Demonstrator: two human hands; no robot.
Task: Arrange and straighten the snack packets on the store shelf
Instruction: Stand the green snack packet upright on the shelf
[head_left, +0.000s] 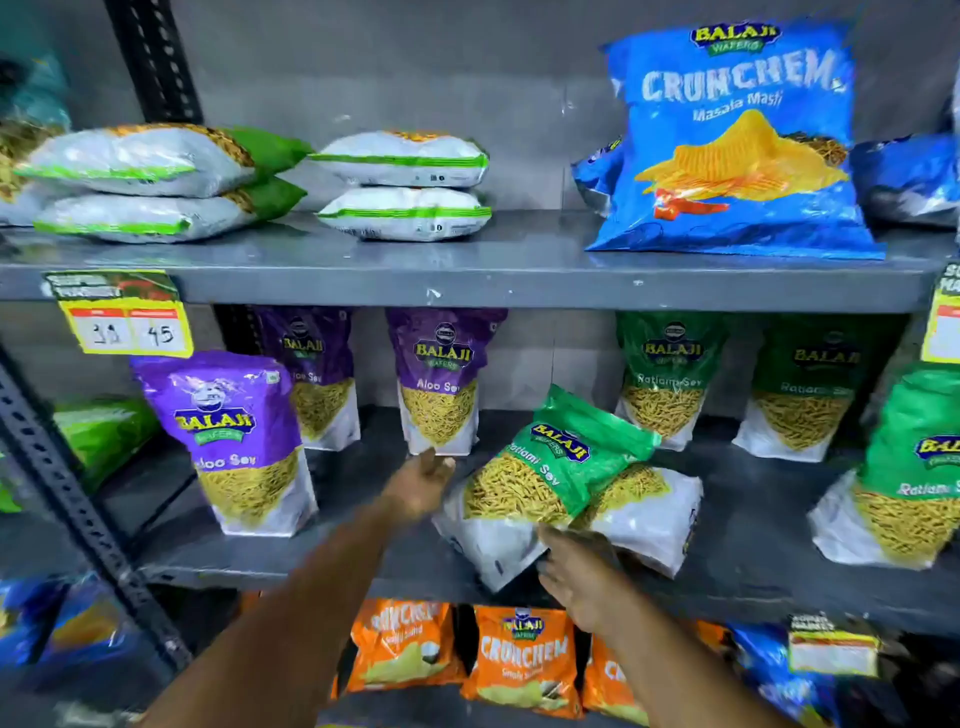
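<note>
Green and white plastic meets my right hand (576, 577) at the lower corner of the tilted Ratlami Sev packet (550, 478); whether those fingers are clamped on it or only pressed against it, I cannot tell. My left hand (423, 483) hangs loosely spread at the packet's nine o'clock, holding nothing. That packet leans across a second packet (644, 514) lying at its four o'clock on the middle shelf (753, 525). At the left hand's twelve o'clock stands a purple Aloo Sev packet (441, 384), upright.
</note>
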